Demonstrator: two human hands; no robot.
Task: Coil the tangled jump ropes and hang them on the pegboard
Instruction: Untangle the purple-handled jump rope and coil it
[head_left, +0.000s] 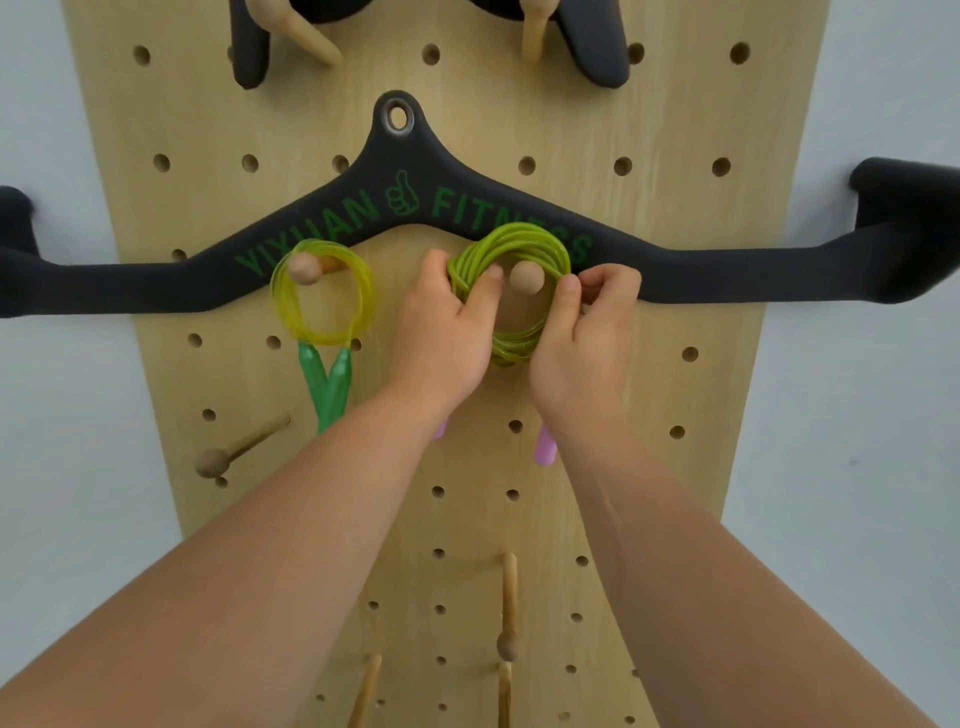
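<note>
A wide black pull-down bar (467, 208) with green "YIXUAN FITNESS" lettering hangs across the wooden pegboard (649, 364), arching just above the two pegs in use. The top of the green jump rope coil (514, 244) overlaps its lower edge and covers the last letters. On the left peg (306, 268) hangs a coiled yellow jump rope (322, 332), its green handles (327, 384) dangling side by side below. The green coil rings the round knob of the middle peg (526, 278); whether it already bears on the peg cannot be told. The left hand (441, 338) grips the coil's left side, thumb inside the ring and fingers (434, 260) curled round the strands. The right hand (587, 338) pinches the right side between thumb and curled fingers. Two pink handles (545, 449) show below the wrists, mostly hidden by them. A spare peg (213, 462) sticks out at lower left, and a lower peg (508, 644) stands near the bottom edge. A black piece (249, 47) at the top is cut off by the frame.
</note>
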